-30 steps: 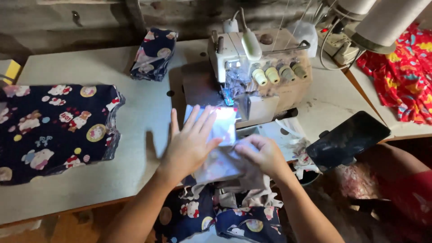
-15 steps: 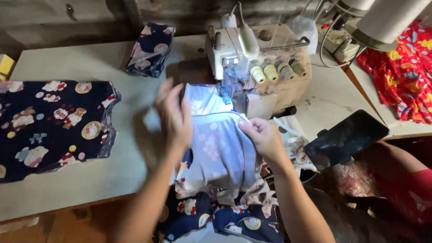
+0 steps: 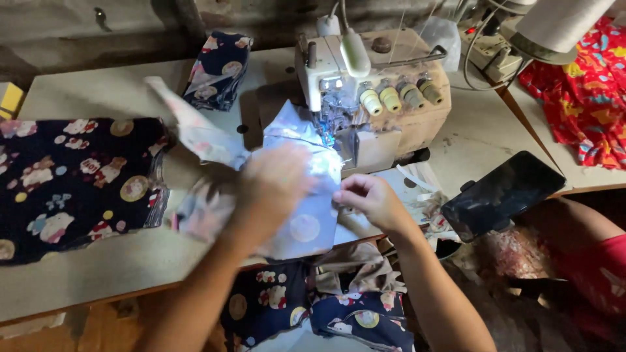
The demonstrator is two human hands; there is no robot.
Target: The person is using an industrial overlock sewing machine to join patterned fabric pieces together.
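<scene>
The left hand (image 3: 274, 189) is blurred with motion and lies spread flat on a pale printed fabric piece (image 3: 306, 221), near the front edge of the counter (image 3: 98, 267); whether its fingers grip the cloth cannot be told, but the flat palm seems to keep the cloth smooth. The right hand (image 3: 368, 199) has its fingers curled and pinching the fabric's right edge, just in front of the overlock sewing machine (image 3: 372, 98), probably to line the seam up with the presser foot. The fabric's far end lies under the machine's needle area. A dark printed garment piece (image 3: 72, 182) lies flat at the counter's left end, and a folded one (image 3: 218, 72) sits at the back edge. A phone (image 3: 502, 194) is propped at the right front corner.
</scene>
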